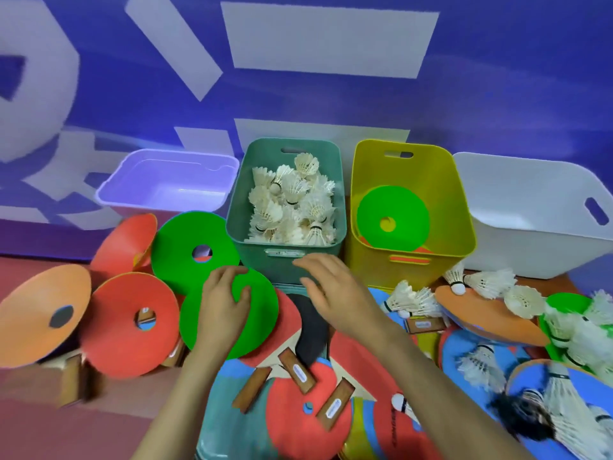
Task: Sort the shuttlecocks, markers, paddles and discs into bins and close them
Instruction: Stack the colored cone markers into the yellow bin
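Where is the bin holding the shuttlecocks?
In the head view, the teal bin stands centre, between the lilac bin on its left and the yellow bin on its right.

Left hand [224, 302] gripping green disc [262, 312], right hand [335, 290] spread above black paddle [311, 332]

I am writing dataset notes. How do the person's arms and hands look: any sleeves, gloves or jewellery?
The left forearm and the right forearm are bare as far as the bottom edge of the picture; no sleeve shows. The left hand and the right hand wear no gloves. No watch, bracelet or ring shows, though the blur could hide a thin ring.
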Demonstrator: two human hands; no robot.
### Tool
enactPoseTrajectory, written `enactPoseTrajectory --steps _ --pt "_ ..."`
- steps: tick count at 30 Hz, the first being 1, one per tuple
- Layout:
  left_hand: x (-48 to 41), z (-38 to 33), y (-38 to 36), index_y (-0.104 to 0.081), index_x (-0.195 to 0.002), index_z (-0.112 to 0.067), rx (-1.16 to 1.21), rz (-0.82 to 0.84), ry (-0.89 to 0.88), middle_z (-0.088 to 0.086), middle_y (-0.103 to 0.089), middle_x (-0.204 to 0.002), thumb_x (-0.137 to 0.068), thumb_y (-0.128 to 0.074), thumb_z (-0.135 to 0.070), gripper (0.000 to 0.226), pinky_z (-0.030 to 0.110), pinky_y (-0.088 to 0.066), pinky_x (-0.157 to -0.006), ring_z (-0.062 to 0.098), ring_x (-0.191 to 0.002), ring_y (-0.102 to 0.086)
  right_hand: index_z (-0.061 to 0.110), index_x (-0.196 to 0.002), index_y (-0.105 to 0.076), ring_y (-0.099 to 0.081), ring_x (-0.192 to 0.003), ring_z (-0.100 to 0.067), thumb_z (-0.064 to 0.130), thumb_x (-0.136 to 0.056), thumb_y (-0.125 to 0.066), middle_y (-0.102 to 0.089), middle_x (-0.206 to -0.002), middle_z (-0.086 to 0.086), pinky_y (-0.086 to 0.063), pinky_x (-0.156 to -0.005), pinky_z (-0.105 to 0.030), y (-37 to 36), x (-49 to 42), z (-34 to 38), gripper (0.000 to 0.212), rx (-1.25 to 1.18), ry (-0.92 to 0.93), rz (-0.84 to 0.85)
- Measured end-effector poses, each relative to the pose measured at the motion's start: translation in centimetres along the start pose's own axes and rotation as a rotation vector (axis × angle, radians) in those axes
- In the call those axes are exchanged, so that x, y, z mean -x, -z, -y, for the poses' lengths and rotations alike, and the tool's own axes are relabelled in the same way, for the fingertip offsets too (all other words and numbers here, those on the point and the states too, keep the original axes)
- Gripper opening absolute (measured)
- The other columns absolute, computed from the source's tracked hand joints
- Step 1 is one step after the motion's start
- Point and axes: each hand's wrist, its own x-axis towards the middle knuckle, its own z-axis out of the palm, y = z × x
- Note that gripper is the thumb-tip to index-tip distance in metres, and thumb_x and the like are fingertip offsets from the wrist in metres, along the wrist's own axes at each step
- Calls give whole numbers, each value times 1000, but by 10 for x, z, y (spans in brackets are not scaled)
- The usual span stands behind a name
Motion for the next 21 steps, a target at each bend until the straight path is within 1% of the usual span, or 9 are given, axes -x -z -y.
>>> enactPoseTrajectory --steps 1,3,6,9,12,14,17,19,21 --pt "3 14 1 -64 -108 -6 -42 17 50 16 -59 -112 -76 -68 -1 32 38 -38 -93 35 -107 -53 9 -118 -60 -54 -105 -22 22 -90 -44 -62 -112 -7 -38 -94 -27 -10 -1 3 34 -5 -17 37" --pt "10 40 2 -64 -108 -5 -108 53 130 21 -58 -114 -74 -69 -2 35 42 -36 -95 39 -110 -51 10 -125 -55 -51 -114 -24 21 -92 -46 -57 -122 -7 -37 -98 -30 -30 -6 5 36 -3 -102 163" --pt "20 70 2 -65 -109 -2 -163 56 213 27 -55 -117 -71 -67 3 39 46 -35 -99 44 -113 -47 12 -137 -40 -42 -125 -26 24 -96 -48 -44 -136 -7 -34 -102 -34 -63 -13 5 44 50 -320 375" --pt "26 93 1 -60 -116 3 -176 73 283 32 -48 -124 -69 -62 9 48 49 -33 -102 47 -118 -42 7 -134 -37 -45 -122 -32 27 -95 -50 -45 -133 -15 -38 -96 -38 -94 -17 7 45 56 -524 474" --pt "28 101 -2 -52 -124 5 -89 110 333 31 -37 -133 -70 -56 12 54 49 -31 -106 47 -122 -36 4 -120 -43 -52 -113 -36 27 -93 -54 -55 -121 -20 -43 -85 -38 -119 -19 6 38 16 -633 470" --pt "29 100 -3 -50 -124 5 -43 77 318 29 -31 -137 -67 -51 17 58 47 -30 -107 45 -125 -34 6 -116 -46 -56 -106 -37 26 -91 -57 -61 -113 -20 -45 -80 -39 -130 -20 6 34 8 -683 442" --pt "32 98 -1 -47 -124 2 27 22 302 25 -23 -140 -62 -43 23 66 38 -32 -106 39 -127 -32 9 -109 -47 -60 -97 -37 22 -90 -59 -65 -101 -19 -46 -75 -39 -138 -18 5 26 5 -717 400" --pt "34 97 2 -45 -125 1 100 -22 338 21 -24 -139 -65 -44 23 64 31 -35 -98 35 -120 -40 11 -102 -47 -59 -91 -38 20 -90 -59 -65 -95 -18 -46 -72 -39 -137 -14 4 19 -5 -720 360" --pt "37 93 3 -44 -124 -2 183 -68 371 17 -33 -131 -73 -47 19 55 32 -41 -90 33 -105 -51 14 -91 -45 -59 -84 -36 16 -88 -59 -61 -82 -14 -45 -70 -40 -133 -6 3 15 -47 -715 282"
